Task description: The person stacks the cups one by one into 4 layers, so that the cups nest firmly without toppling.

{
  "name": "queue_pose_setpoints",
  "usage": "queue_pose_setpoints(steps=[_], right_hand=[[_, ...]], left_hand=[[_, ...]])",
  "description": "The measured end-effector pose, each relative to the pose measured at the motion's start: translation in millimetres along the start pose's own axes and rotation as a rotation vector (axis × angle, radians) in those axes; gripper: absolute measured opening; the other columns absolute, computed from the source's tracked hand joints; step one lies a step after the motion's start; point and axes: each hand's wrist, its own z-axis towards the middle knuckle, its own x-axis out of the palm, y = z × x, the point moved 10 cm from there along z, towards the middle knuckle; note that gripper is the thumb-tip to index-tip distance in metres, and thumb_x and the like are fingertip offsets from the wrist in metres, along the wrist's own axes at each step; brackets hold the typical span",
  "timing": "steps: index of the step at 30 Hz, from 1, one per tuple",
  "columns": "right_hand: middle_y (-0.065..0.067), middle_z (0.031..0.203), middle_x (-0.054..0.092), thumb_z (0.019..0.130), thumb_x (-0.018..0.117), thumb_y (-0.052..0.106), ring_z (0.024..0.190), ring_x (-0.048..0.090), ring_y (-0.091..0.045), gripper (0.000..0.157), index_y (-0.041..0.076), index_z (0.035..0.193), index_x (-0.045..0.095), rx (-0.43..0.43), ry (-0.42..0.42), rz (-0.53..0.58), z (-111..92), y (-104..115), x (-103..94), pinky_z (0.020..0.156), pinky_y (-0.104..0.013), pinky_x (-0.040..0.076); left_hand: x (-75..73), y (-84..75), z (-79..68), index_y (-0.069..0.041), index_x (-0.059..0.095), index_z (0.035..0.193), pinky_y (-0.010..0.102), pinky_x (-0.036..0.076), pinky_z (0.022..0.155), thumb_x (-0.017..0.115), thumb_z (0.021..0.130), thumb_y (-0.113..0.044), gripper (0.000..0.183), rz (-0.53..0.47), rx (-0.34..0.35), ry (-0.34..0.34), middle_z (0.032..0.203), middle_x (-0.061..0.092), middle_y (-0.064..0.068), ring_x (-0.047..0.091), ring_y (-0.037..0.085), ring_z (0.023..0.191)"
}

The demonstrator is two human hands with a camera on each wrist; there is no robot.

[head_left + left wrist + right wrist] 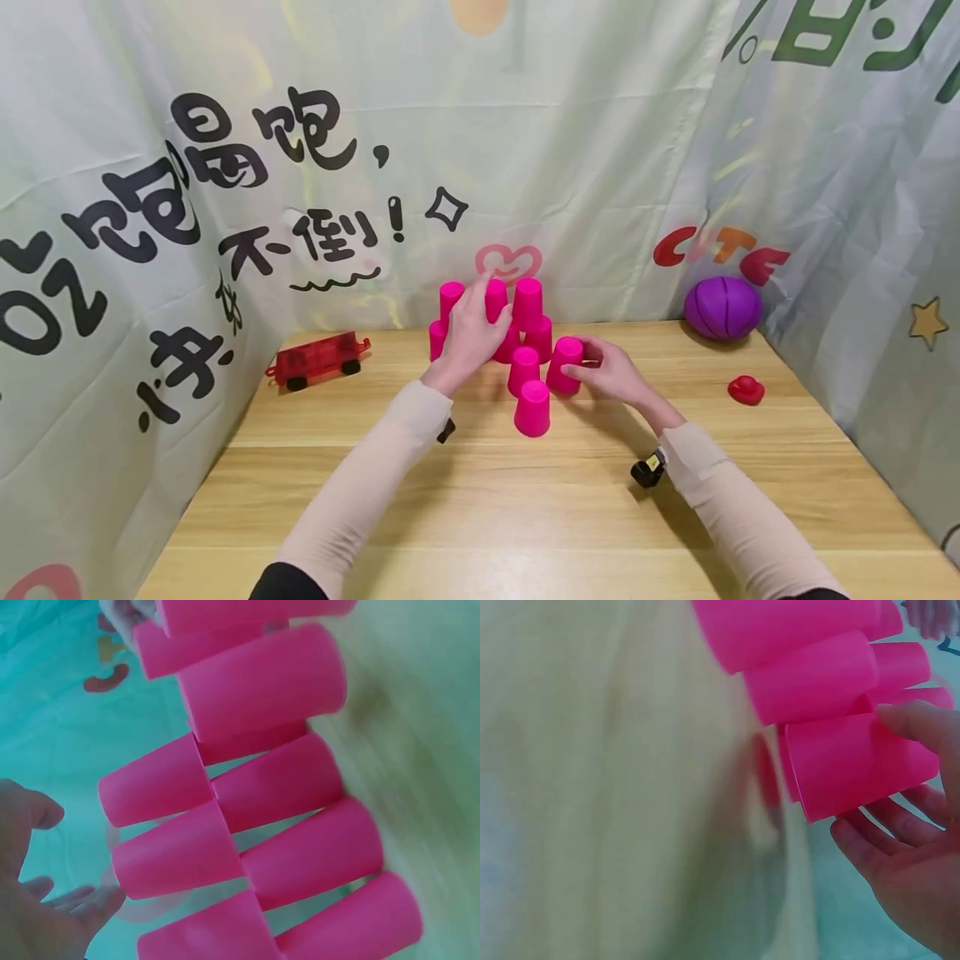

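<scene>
My right hand [615, 372] holds a pink cup [564, 367], thumb on one side and fingers on the other; in the right wrist view this cup [855, 761] is tilted, its rim off the wood. My left hand [474, 333] is at the upper row of upside-down pink cups. In the left wrist view its fingers are spread, the fingertips [109, 900] close beside an upper cup [176, 851]; whether they touch is unclear. The upper cups, such as the right one [528, 304], stand on a lower row [538, 337]. Two more cups stand in front, the nearest one [533, 410] lowest in view.
On the wooden table [450, 517], a red toy wagon [318, 361] stands at the back left. A purple ball [723, 308] sits in the back right corner, with a small red hat-shaped piece [746, 390] before it. Printed cloth [585, 183] hangs behind and beside the table.
</scene>
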Motion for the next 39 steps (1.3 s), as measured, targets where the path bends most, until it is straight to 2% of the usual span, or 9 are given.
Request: queue_pose_setpoints(steps=[5,9,13,20,24,28,31,39], right_hand=[[-0.023,0.133,0.068,0.095,0.079,0.021,0.118,0.069,-0.038,0.06,0.002,0.147,0.056,-0.021,-0.028,0.009,9.1,19.7,-13.5,0.088,-0.018,0.057],[-0.022,0.134,0.067,0.096,0.078,0.022,0.118,0.068,-0.038,0.061,0.004,0.149,0.055,-0.045,-0.031,0.027,15.2,40.2,-21.6,0.086,-0.018,0.058],[-0.02,0.132,0.067,0.096,0.078,0.024,0.117,0.068,-0.036,0.061,0.005,0.149,0.054,-0.056,-0.044,0.018,21.6,58.8,-31.1,0.083,-0.018,0.058],[-0.019,0.133,0.067,0.097,0.076,0.026,0.117,0.068,-0.036,0.06,0.007,0.15,0.054,-0.114,-0.061,0.001,36.5,93.9,-43.7,0.083,-0.018,0.058],[-0.015,0.135,0.066,0.097,0.077,0.03,0.119,0.067,-0.033,0.061,0.011,0.15,0.054,-0.108,-0.057,-0.001,46.2,107.1,-44.6,0.085,-0.021,0.058],[-0.013,0.135,0.067,0.096,0.077,0.032,0.119,0.067,-0.031,0.061,0.013,0.15,0.055,-0.094,-0.056,0.017,56.4,117.1,-42.4,0.087,-0.024,0.057],[-0.013,0.134,0.067,0.097,0.077,0.032,0.117,0.067,-0.031,0.06,0.013,0.15,0.055,-0.096,-0.055,0.027,63.2,122.8,-40.1,0.089,-0.028,0.057],[-0.011,0.135,0.066,0.097,0.075,0.036,0.115,0.065,-0.029,0.06,0.016,0.15,0.055,-0.13,-0.065,0.015,78.9,141.8,-36.3,0.09,-0.032,0.057]], left_hand=[[-3.9,14.8,-21.3,0.0,0.053,0.145,0.05,0.062,0.096,0.076,0.094,-0.018,0.058,-0.086,-0.068,0.057,0.131,0.068,0.022,0.068,0.04,0.118],[-3.0,28.2,-40.6,0.0,0.056,0.142,0.051,0.061,0.097,0.076,0.093,-0.02,0.057,-0.134,-0.121,0.098,0.127,0.071,0.022,0.07,0.038,0.117],[0.8,34.2,-57.4,-0.002,0.058,0.138,0.049,0.062,0.096,0.078,0.092,-0.02,0.053,-0.178,-0.142,0.134,0.123,0.072,0.019,0.072,0.036,0.114],[15.2,35.2,-82.8,-0.007,0.064,0.132,0.05,0.063,0.095,0.078,0.092,-0.023,0.045,-0.275,-0.199,0.216,0.121,0.074,0.015,0.072,0.037,0.113],[25.3,35.1,-94.1,-0.008,0.063,0.132,0.053,0.062,0.095,0.078,0.093,-0.026,0.045,-0.332,-0.233,0.261,0.123,0.073,0.013,0.071,0.039,0.114],[34.1,32.3,-102.6,-0.005,0.062,0.133,0.054,0.061,0.098,0.077,0.094,-0.025,0.047,-0.37,-0.241,0.313,0.127,0.072,0.021,0.07,0.042,0.116],[40.8,29.4,-109.3,-0.001,0.061,0.134,0.055,0.06,0.099,0.077,0.094,-0.024,0.049,-0.374,-0.237,0.35,0.126,0.071,0.026,0.07,0.044,0.116],[53.3,24.0,-120.7,-0.004,0.063,0.136,0.044,0.064,0.094,0.08,0.092,-0.024,0.051,-0.361,-0.23,0.414,0.126,0.073,0.017,0.074,0.037,0.112]])
